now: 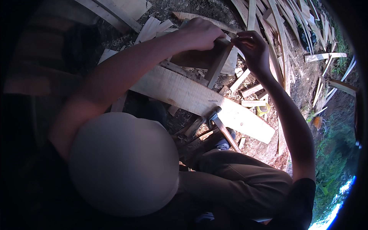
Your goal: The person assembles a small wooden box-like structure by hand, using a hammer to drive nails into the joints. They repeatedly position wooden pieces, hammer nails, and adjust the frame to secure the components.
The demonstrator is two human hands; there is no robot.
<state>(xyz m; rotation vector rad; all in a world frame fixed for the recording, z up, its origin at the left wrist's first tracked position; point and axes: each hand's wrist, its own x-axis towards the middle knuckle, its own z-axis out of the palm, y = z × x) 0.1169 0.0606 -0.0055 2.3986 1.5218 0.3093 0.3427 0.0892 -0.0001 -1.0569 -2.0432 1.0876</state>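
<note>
My left hand (202, 34) reaches across the top, its fingers curled at the upper end of a narrow wooden piece (219, 66). Close beside it, my right hand (252, 46) has thumb and forefinger drawn together at that same end. Whatever is between the fingers of either hand is too small or hidden to make out. The narrow piece stands by a shaded board (195, 59). Below both hands, a long pale plank (172, 87) runs from upper left to lower right, bright with sun at its right end. A hammer (225, 132) rests its head at the plank's near edge, its wooden handle toward my leg.
Offcuts (251, 90) and shavings litter the ground around the plank. Long thin strips (281, 34) lie heaped at the upper right. A yellow ring-shaped item (263, 110) is beside the plank. A pale rounded shape (124, 165) blocks the lower left; my trousered leg (237, 176) is bent below.
</note>
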